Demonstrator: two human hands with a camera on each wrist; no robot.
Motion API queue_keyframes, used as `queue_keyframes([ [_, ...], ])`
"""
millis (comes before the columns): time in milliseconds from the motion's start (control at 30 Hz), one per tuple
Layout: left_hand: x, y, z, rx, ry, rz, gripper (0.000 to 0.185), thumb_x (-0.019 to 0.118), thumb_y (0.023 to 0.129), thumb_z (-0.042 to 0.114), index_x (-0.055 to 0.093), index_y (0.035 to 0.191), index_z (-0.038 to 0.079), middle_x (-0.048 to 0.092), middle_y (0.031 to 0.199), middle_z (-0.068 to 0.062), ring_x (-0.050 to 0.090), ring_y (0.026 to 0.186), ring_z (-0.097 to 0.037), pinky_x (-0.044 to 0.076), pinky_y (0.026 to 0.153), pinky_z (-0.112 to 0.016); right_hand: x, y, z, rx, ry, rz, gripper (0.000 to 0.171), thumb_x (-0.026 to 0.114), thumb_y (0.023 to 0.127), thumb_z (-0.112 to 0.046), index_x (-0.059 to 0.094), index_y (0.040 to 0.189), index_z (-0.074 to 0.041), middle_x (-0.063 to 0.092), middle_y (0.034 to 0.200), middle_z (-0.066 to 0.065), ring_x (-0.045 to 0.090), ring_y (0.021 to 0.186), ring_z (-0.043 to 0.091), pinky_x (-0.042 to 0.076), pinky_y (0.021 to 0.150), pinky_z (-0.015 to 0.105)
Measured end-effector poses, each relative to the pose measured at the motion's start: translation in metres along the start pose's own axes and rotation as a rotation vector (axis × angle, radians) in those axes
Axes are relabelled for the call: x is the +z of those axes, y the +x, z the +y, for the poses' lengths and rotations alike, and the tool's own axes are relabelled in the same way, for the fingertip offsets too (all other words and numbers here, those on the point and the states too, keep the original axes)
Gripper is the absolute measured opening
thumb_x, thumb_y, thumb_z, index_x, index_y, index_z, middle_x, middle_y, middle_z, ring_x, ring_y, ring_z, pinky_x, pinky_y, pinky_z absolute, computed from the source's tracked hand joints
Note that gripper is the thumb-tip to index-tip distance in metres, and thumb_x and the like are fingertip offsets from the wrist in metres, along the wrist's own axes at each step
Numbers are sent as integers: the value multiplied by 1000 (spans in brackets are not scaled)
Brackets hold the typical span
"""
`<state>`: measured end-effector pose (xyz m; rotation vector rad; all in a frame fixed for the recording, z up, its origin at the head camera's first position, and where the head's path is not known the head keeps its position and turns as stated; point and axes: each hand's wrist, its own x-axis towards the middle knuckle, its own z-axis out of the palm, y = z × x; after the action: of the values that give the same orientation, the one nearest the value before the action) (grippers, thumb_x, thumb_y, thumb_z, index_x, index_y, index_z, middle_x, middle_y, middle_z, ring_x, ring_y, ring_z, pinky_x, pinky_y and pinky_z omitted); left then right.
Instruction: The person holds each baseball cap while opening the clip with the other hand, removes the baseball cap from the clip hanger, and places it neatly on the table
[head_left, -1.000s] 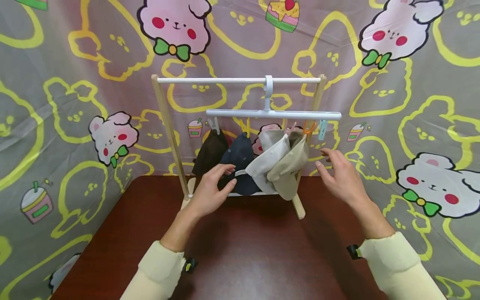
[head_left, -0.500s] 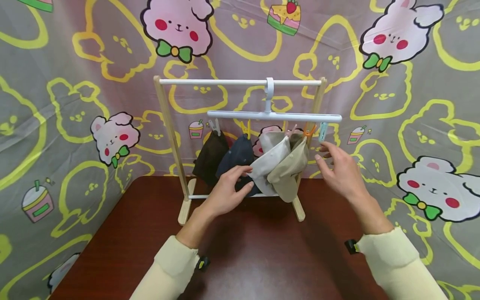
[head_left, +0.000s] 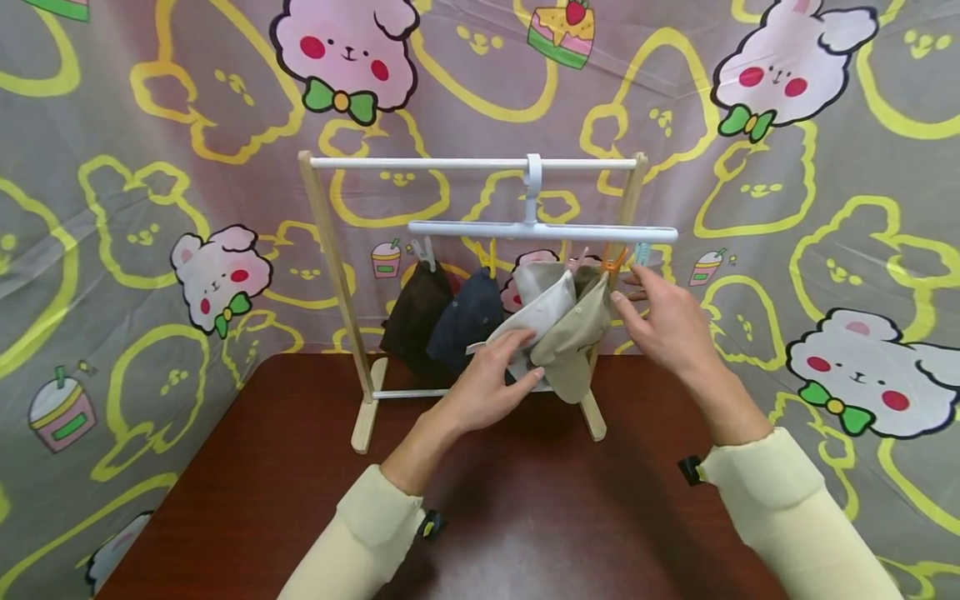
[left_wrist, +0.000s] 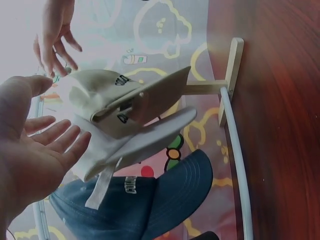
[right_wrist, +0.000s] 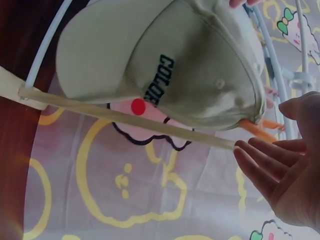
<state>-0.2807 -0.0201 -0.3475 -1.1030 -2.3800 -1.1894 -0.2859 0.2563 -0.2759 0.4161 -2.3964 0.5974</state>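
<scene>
Item: small wooden rack with a white top rail, standing at the 12 o'clock end of the dark red tabletop. Its flat feet keep it upright.

Item: white clip hanger, hooked over the rail at its middle so the bar hangs level. Coloured clips hang beneath it.

Items hung, 9 o'clock to 3 o'clock: brown cap, navy cap, white cap, beige cap. Each is clipped at the crown edge, so each brim hangs down and outward. The white and beige caps overlap, brims touching.

Left hand: fingers straight and loosely spread, palm up, holding nothing. It is placed under the white cap's brim, at most lightly touching it, apparently to support the cap from below. The cap's loose strap hangs beside the palm.

Right hand: fingers extended and a little apart, gripping nothing. It is raised to clip height at the 3 o'clock end of the hanger, fingertips just beside the orange clip that holds the beige cap and near the blue clip. Whether they touch a clip cannot be told.

Backdrop: printed cartoon sheet, hung behind and to both sides.
</scene>
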Motion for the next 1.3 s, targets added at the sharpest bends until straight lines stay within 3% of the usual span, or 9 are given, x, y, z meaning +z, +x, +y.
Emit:
queue_keyframes([
  [267,5,4,5,18,23,21,55,70,97,19,50,144,-1,56,141,-15,55,127,-28,44,111,-40,-5,15,-14,104,59,-67,61,53,105,-35,41,153,1,62,138,22,67,114,42,46,96,62],
  [433,6,4,4,25,31,24,54,70,96,18,51,143,-1,58,139,-14,56,125,-28,45,109,-40,-3,25,-19,161,125,-77,55,52,104,-35,49,143,4,61,136,27,67,115,41,50,96,59],
  [567,8,3,3,22,39,27,53,69,96,17,52,142,-1,58,138,-15,57,125,-28,45,109,-41,4,32,-18,189,128,16,46,57,102,-34,61,127,5,69,123,26,70,110,39,53,92,56],
  [700,8,4,3,11,51,32,52,69,96,18,52,142,-1,58,138,-15,57,126,-28,44,110,-40,12,38,-14,184,129,131,36,62,100,-32,70,106,3,76,105,21,74,98,34,55,80,45],
  [833,9,8,3,-7,48,31,50,68,97,19,54,141,1,58,138,-14,57,125,-28,45,109,-40,16,42,-8,168,153,208,34,65,99,-31,73,94,2,77,94,17,75,87,30,47,67,23],
  [967,11,12,1,-35,37,20,50,67,98,19,53,142,1,58,139,-13,57,125,-27,46,108,-40,16,42,-1,153,172,233,35,66,99,-30,75,97,4,77,93,17,75,85,30,41,63,12],
  [1300,20,30,-4,-64,54,62,43,64,98,16,57,138,1,60,132,-14,55,123,-27,44,107,-42,14,41,2,132,241,195,35,66,100,-28,75,105,6,76,96,20,76,86,34,44,63,5],
])
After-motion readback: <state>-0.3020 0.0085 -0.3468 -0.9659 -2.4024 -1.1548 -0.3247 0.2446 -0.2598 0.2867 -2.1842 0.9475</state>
